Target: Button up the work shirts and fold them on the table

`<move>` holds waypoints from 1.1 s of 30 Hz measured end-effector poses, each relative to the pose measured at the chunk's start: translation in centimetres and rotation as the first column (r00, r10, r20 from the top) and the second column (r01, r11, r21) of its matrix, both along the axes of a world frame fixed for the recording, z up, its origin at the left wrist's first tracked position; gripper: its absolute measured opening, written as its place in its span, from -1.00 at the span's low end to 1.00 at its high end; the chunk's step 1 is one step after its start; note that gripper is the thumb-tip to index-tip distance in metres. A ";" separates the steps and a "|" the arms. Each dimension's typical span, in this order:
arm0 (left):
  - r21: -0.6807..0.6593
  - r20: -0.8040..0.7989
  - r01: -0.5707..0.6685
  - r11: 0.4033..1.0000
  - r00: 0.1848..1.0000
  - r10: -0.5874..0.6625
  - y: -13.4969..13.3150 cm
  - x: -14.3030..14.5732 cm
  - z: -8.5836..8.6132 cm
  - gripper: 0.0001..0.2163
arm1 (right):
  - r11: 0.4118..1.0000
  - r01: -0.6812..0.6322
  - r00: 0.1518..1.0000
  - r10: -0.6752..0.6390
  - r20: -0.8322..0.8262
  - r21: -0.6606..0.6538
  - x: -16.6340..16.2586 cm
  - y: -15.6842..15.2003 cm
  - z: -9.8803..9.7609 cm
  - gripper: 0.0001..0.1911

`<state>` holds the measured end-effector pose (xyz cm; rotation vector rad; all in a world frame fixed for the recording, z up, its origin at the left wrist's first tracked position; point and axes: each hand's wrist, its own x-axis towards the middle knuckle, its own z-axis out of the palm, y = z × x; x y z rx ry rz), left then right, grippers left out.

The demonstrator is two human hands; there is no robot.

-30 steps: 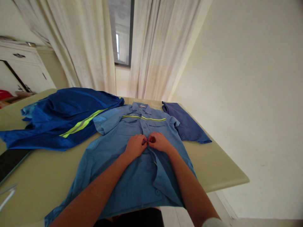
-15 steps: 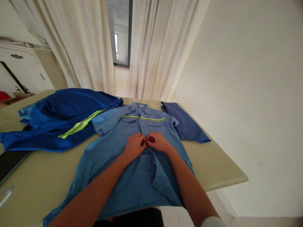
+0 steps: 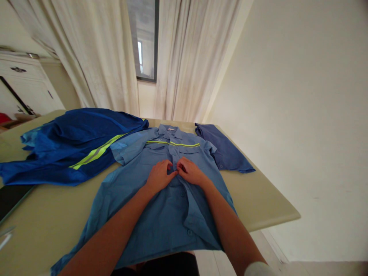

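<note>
A light-blue short-sleeved work shirt (image 3: 138,214) lies face up, collar away from me, with a thin yellow stripe across the chest. Its front is closed near the top and parts lower down, where a button shows near the hem. At the middle of the front edge, my right hand (image 3: 190,171) pinches the cloth. My left hand (image 3: 160,177) is just beside it, thumb tip at the front edge and index finger lifted away from the thumb. Any button between the fingertips is hidden.
A dark-blue garment (image 3: 86,130) with a reflective yellow band lies left of the shirt. Folded navy clothing (image 3: 222,149) lies to the right. A dark flat object (image 3: 13,199) rests at the left of the table (image 3: 258,203). Curtains (image 3: 109,57) hang behind; a wall (image 3: 301,115) stands right.
My left thumb and index finger have spread apart, and that hand has shifted slightly left. My right hand stays at the front edge, its fingers a little higher.
</note>
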<state>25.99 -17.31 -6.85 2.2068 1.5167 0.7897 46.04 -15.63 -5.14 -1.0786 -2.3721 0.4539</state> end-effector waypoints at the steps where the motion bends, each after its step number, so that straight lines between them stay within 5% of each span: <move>1: -0.013 0.006 0.008 1.000 1.000 -0.007 0.2 -0.2 0.0 -0.75 | 1.000 0.007 1.000 -0.007 -0.018 0.004 -0.1 -0.1 0.2 -0.95; 8: -0.092 0.150 0.181 0.979 0.975 -0.166 0.7 -0.1 -0.1 -0.80 | 1.000 -0.012 0.996 0.014 -0.085 0.024 -0.3 -0.4 0.7 -0.94; 15: -0.180 0.275 0.205 0.962 0.949 -0.151 0.9 0.0 -0.6 -0.79 | 1.000 0.008 0.997 -0.007 -0.073 0.011 -0.2 -0.5 0.4 -0.92; 26: -0.236 0.234 0.272 0.933 0.948 -0.218 1.3 -0.6 -0.2 -0.73 | 0.999 -0.029 0.998 0.030 -0.048 0.012 -0.3 -0.8 1.0 -0.95; 33: -0.167 0.314 0.283 0.944 0.923 -0.222 1.1 -0.3 -0.2 -0.77 | 0.999 -0.031 0.997 0.033 -0.068 0.035 -0.2 -0.7 0.7 -0.93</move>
